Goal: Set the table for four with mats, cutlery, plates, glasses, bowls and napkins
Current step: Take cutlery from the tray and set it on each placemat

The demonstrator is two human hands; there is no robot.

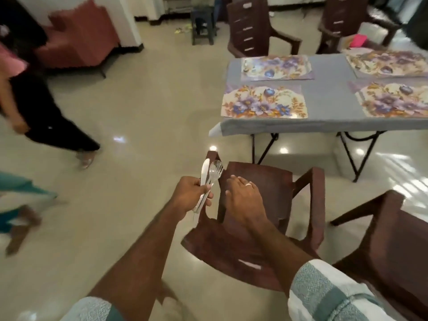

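My left hand (191, 195) grips a bundle of cutlery (209, 176): a knife, a spoon and a fork, their tips pointing up and away from me. My right hand (245, 200) hovers with straight fingers over a brown plastic chair (266, 205), holding nothing. Ahead on the right stands the table under a grey cloth (328, 93). Several floral mats lie on it: one at the near left (264, 101), one at the far left (276, 67), one at the near right (393, 100) and one at the far right (389, 62). Something shiny lies on the far-left mat, too blurred to name.
A second brown chair (393, 239) stands at my lower right. Two more chairs (252, 28) stand behind the table. People move on the tiled floor at the left (34, 96). A dark stool (202, 24) and a red sofa (81, 35) are further back.
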